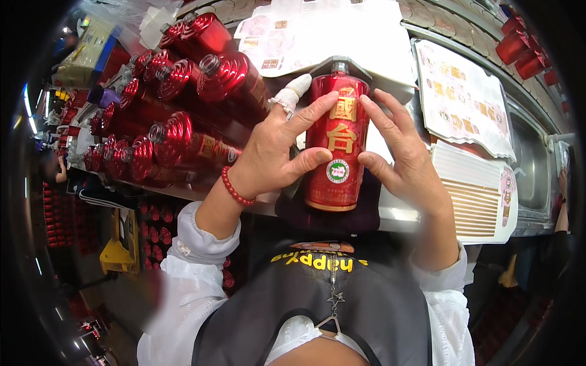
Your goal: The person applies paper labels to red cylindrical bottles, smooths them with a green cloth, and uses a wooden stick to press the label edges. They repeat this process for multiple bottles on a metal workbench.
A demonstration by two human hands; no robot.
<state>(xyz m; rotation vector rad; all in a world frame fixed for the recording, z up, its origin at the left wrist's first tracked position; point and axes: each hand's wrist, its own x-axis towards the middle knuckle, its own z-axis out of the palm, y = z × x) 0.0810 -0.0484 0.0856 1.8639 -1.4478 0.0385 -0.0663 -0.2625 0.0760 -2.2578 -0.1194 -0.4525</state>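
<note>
A red glass bottle (337, 146) with large gold characters and a round green-and-white sticker lies face up in front of me, its neck pointing away. My left hand (278, 146) is spread along its left side, index fingertip and thumb tip resting on the bottle's front. One finger of that hand wears a white wrap (292, 94), and a red bead bracelet (235, 188) circles the wrist. From the right, my right hand (403, 143) lays stretched fingertips and thumb against the bottle's right edge. Dark cloth (293, 207) shows under the bottle's base.
Several red bottles (229, 85) lie stacked at the left. Printed label sheets (461, 100) sit at the right, above a pile of gold-striped sheets (470, 201); more white sheets (342, 30) lie behind the bottle. A metal sink (534, 152) stands far right. Red bottles (519, 49) are at the upper right.
</note>
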